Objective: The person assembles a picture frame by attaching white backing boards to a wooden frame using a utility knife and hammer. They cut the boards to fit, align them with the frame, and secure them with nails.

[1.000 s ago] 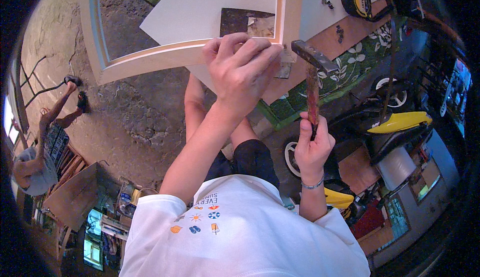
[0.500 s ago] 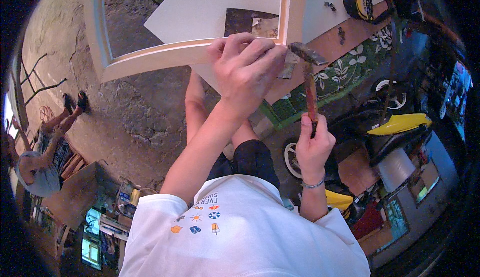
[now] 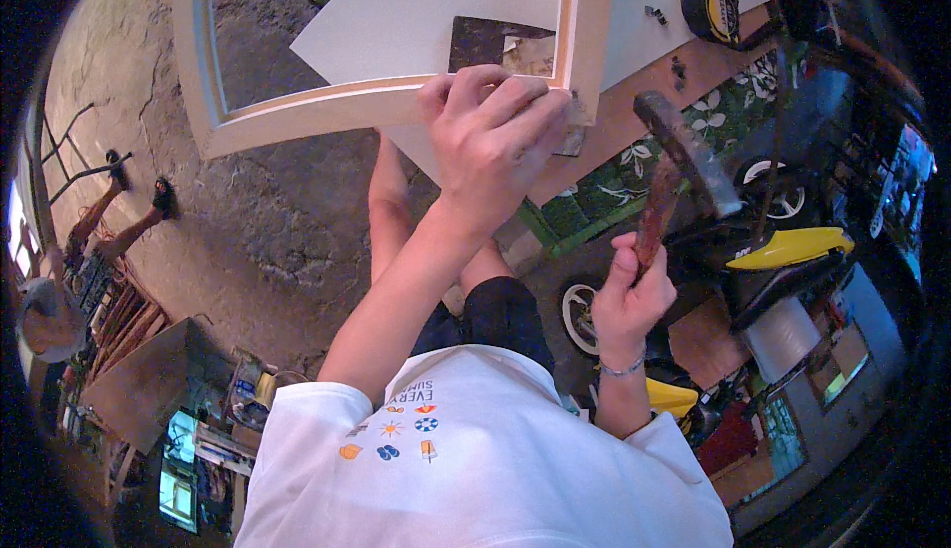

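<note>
Raised since a second ago, my right hand (image 3: 626,295) grips the top-heavy hammer (image 3: 672,166) low; my left hand (image 3: 500,137) pinches the light, stiff wooden frame (image 3: 327,110) corner, upper centre.

Left hand (image 3: 492,132) stretched forward on a long, nearly straight bare forearm, palm down, fingers (image 3: 466,87) curled and pinched together at the tips. Right hand (image 3: 627,295) held lower and closer to the body, elbow bent, forearm upright, bracelet at the wrist, fist wrapped tight with thumb up, knuckles turned away to the right.
</note>
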A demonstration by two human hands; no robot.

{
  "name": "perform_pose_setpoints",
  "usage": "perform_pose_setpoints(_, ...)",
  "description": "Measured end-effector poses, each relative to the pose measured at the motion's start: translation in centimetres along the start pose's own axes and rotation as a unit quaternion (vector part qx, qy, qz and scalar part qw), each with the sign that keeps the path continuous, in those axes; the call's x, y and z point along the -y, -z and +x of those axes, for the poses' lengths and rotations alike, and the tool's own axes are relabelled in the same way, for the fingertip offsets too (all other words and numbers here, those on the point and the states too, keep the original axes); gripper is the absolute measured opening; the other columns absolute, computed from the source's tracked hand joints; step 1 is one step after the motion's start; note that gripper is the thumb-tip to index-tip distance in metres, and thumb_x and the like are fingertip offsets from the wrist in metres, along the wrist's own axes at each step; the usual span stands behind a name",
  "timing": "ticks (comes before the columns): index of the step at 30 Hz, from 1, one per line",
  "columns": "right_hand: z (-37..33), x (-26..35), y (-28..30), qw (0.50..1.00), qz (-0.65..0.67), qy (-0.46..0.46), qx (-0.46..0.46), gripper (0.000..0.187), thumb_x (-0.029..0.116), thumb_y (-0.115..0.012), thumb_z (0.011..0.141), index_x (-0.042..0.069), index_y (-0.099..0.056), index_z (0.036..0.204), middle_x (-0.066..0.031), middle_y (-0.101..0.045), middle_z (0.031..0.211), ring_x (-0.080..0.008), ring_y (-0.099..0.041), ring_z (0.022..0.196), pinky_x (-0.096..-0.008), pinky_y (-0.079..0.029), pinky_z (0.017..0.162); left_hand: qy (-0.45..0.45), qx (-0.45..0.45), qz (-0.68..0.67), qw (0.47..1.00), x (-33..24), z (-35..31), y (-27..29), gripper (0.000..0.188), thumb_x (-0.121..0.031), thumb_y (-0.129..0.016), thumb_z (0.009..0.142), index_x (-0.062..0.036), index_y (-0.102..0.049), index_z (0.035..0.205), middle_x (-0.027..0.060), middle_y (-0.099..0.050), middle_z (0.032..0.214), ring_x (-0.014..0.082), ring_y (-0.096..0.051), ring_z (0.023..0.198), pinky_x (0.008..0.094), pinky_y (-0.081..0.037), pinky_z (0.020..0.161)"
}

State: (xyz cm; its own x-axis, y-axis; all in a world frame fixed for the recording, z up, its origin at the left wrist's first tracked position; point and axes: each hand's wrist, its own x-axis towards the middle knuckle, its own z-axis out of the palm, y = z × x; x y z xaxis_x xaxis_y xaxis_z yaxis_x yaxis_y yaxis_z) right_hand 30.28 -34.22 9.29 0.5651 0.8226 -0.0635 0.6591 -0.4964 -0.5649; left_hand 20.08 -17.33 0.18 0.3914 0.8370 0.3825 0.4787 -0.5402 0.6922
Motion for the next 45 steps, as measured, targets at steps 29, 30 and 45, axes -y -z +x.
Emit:
perform_pose_setpoints(29, -0.7, 0.0, 1.6, 0.978, 0.185, 0.034, -0.088, 0.018, 0.018, -0.057, 0.1, 0.001, -0.058, 0.093, -0.0124, -0.063, 0.071, -0.0333, -0.062, 0.056, -0.0417, -0.045, 0.049, -0.027, 0.07, 0.013, 0.997, 1.1, -0.3, 2.3, 0.018, -0.02, -0.078, 0.072, -0.015, -0.072, 0.089, -0.0012, -0.068, 0.104, 0.0202, -0.063, 0.105, 0.0432, -0.041, 0.1)
perform_pose_setpoints(30, -0.7, -0.5, 0.8, 0.993, 0.1, 0.026, -0.048, 0.018, 0.018, -0.057, 0.1, 0.001, -0.058, 0.092, -0.0128, -0.063, 0.071, -0.0336, -0.062, 0.056, -0.0408, -0.045, 0.049, -0.028, 0.069, 0.013, 0.997, 1.1, -0.4, 2.2, 0.019, -0.02, -0.078, 0.072, -0.015, -0.072, 0.089, -0.0012, -0.068, 0.104, 0.0202, -0.063, 0.105, 0.0432, -0.041, 0.1)
perform_pose_setpoints(45, 0.1, 1.4, 0.9, 0.99, 0.13, -0.016, -0.051, 0.028, 0.026, -0.059, 0.101, 0.003, -0.056, 0.085, -0.0189, -0.06, 0.064, -0.0416, -0.061, 0.056, -0.0483, -0.043, 0.048, -0.009, 0.074, -0.007, 0.997, 1.0, -0.3, 2.6, 0.019, -0.018, -0.074, 0.073, -0.0151, -0.073, 0.092, -0.001, -0.068, 0.107, 0.0209, -0.062, 0.108, 0.0437, -0.041, 0.101)
